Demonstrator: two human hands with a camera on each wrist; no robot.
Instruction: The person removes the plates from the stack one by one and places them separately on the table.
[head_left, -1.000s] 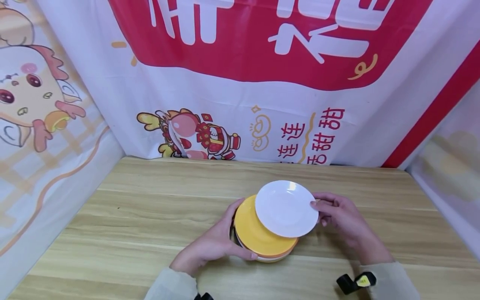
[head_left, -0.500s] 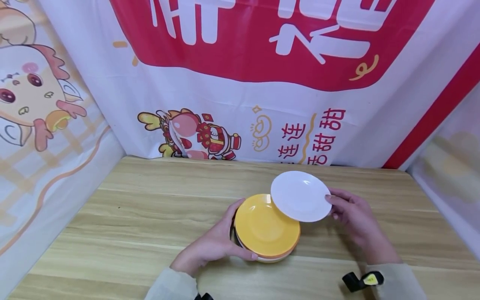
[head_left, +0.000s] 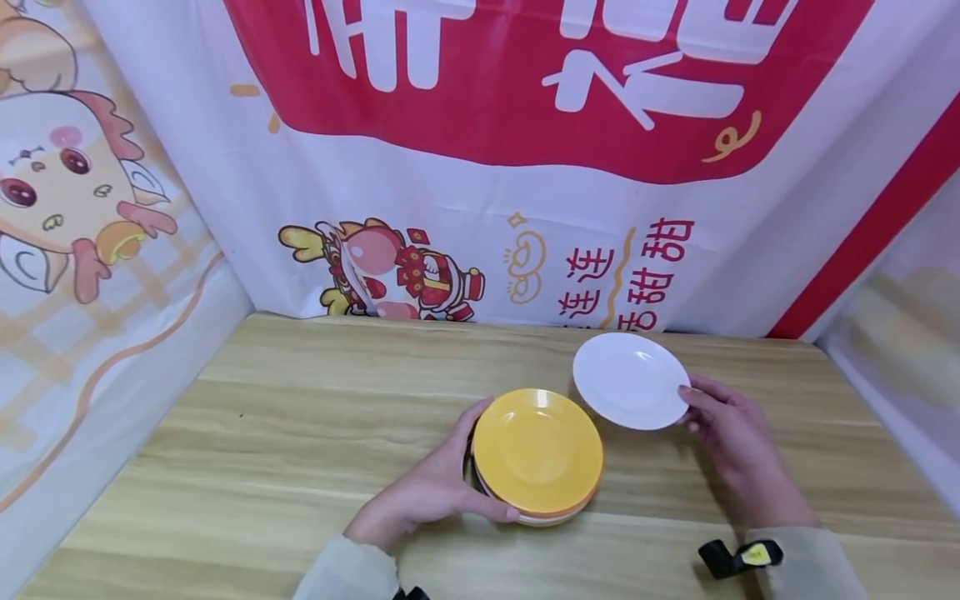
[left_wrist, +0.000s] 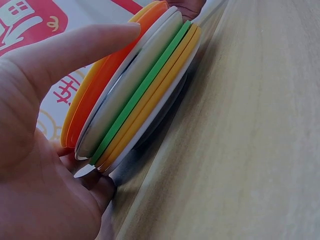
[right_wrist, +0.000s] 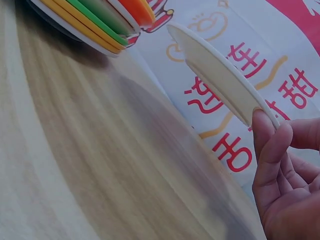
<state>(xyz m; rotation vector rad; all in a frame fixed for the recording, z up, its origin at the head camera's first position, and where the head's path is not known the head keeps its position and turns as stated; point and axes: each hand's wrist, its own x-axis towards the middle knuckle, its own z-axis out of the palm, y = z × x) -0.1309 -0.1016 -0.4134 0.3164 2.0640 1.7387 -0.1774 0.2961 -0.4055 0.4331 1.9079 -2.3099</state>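
A stack of plates (head_left: 538, 450) in several colours, yellow on top, stands on the table at the middle. My left hand (head_left: 442, 483) holds it from the left, thumb along the near rim and fingers round the far side. In the left wrist view the plate edges (left_wrist: 135, 95) show orange, white, green and yellow, with a dark one at the bottom. Right of and behind the stack, a white plate (head_left: 632, 381) is pinched at its right rim by my right hand (head_left: 731, 425). The right wrist view shows that plate (right_wrist: 225, 75) tilted and raised above the table.
The wooden table (head_left: 300, 400) ends at a white and red printed cloth (head_left: 480, 192) hanging behind it. Another printed cloth (head_left: 112, 275) hangs at the left, and a pale one (head_left: 900, 350) at the right.
My right hand has carried the white plate right and away from me, off the top of the stack, uncovering the yellow plate. The left hand has kept its hold on the stack.
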